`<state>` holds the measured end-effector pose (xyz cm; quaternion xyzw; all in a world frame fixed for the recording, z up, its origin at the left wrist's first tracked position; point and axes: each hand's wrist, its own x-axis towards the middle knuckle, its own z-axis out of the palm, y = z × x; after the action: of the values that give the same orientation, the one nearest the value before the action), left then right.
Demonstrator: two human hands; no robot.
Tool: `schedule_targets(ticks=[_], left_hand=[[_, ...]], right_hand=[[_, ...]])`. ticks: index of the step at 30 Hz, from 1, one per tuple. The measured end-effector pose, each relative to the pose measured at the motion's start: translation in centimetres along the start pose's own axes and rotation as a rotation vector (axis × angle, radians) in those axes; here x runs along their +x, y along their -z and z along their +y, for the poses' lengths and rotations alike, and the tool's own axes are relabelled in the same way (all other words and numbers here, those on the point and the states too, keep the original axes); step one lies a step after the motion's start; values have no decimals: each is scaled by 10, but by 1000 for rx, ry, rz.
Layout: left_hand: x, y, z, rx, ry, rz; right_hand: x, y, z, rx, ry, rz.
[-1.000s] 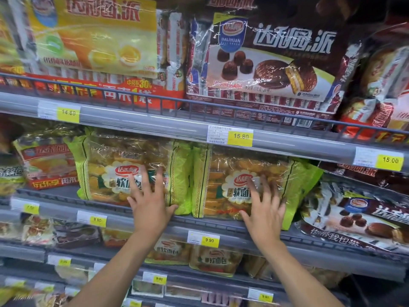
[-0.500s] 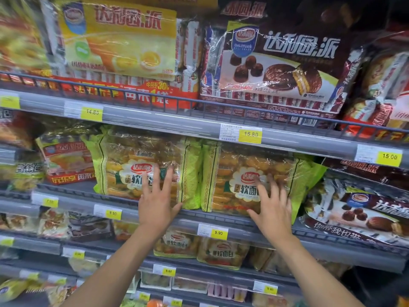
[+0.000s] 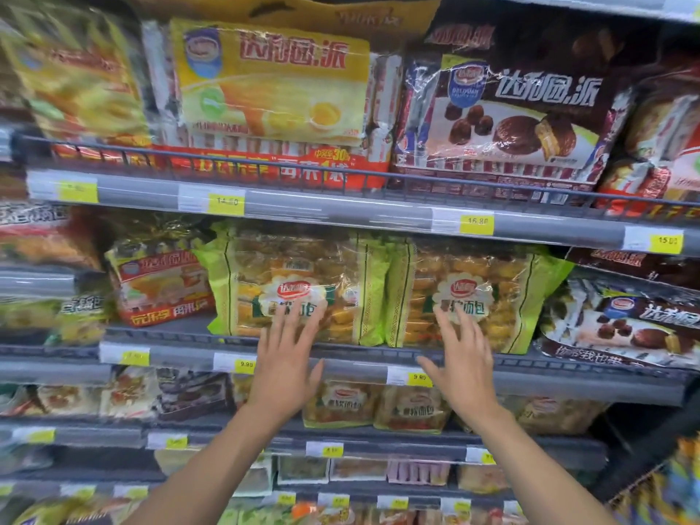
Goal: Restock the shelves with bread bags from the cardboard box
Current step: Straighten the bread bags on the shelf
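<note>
Legible text, packs and tags.
"软面包" was on left bread bag (image 3: 299, 286) at left hand (image 3: 284, 369) and right bread bag (image 3: 469, 297) at right hand (image 3: 464, 373); "达利园·派" on yellow pack (image 3: 272, 81) and chocolate pack (image 3: 511, 108) above them; "9.90" on left tag (image 3: 246, 363) left of left hand and middle tag (image 3: 419, 377) between the hands; "15.00" on far tag (image 3: 666, 240) up-right of right hand.

Looking out from the head, one wide-angle view only. Facing straight into the shelves (image 3: 341, 213) and tipped slightly down. Up close, within arm's reach of the bread bags (image 3: 295, 267) just past centre. Catching the left hand (image 3: 284, 373) at 7 o'clock and the right hand (image 3: 464, 373) at 5 o'clock, forearms framed from the 6 o'clock edge. Taking in snack packs (image 3: 272, 81) at 12, lower tiers toward 6. Blurring out at 9 o'clock, bowing the rails at the edges.
</note>
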<state>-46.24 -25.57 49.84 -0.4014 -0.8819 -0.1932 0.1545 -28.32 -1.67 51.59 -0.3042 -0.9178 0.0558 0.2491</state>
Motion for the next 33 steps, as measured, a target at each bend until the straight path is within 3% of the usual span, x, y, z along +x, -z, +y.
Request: schedule_targets(ticks=[9, 17, 20, 23, 26, 30, 33], left_hand=[[-38, -38, -23, 35, -159, 56], [-72, -178, -45, -178, -374, 287], [-79, -232, -57, -239, -326, 241], [-78, -275, -68, -329, -153, 231], [-66, -301, -73, -483, 59, 239], [-36, -321, -84, -624, 49, 343], [-22, -326, -90, -663, 20, 301]], right_hand=[[-48, -62, -30, 84, 82, 49], [-77, -172, 4, 291, 295, 433], [-85, -216, 14, 361, 362, 547], [-87, -259, 21, 494, 367, 612], [-85, -295, 17, 684, 257, 523], [-76, -331, 10, 723, 155, 351], [-66, -341, 4, 688, 109, 356]])
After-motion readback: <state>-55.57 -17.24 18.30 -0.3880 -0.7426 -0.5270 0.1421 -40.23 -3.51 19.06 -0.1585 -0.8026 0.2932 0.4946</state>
